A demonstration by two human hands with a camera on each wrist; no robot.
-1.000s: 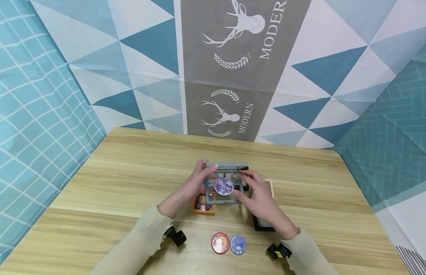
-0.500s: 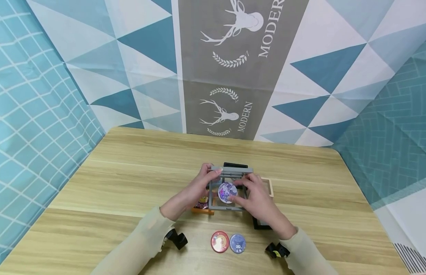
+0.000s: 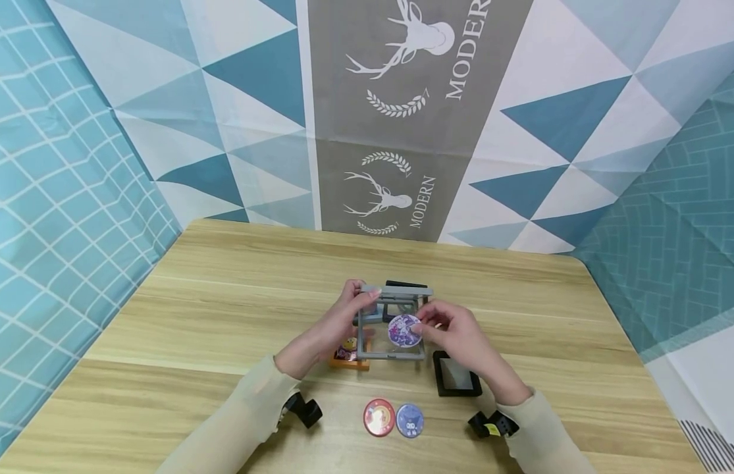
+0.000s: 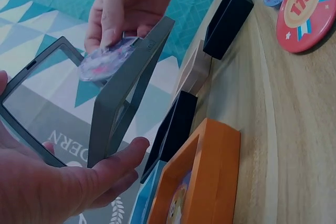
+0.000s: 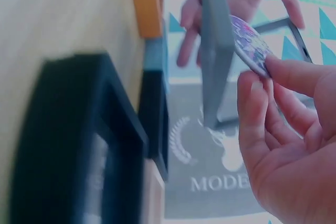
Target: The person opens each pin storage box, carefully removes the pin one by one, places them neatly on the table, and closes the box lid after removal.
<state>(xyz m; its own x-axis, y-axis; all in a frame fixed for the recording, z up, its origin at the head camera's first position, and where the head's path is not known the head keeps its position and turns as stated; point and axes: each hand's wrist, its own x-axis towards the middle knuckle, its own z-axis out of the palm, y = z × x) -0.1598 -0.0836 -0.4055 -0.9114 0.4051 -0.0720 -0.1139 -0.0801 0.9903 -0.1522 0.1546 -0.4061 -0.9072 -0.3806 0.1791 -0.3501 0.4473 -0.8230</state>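
Head view, lower centre: gripping the parted gray frame (image 3: 396, 356) with left hand (image 3: 343, 312), likely for steadiness; pinching the purple badge (image 3: 403, 331) by its rim with right hand (image 3: 459, 332), likely for control.

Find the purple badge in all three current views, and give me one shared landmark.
Head: purple badge below centre, slightly right, in the right hand.
Left wrist: purple badge, upper left.
Right wrist: purple badge, upper right.
Shared landmark: the gray frame, in the left hand.
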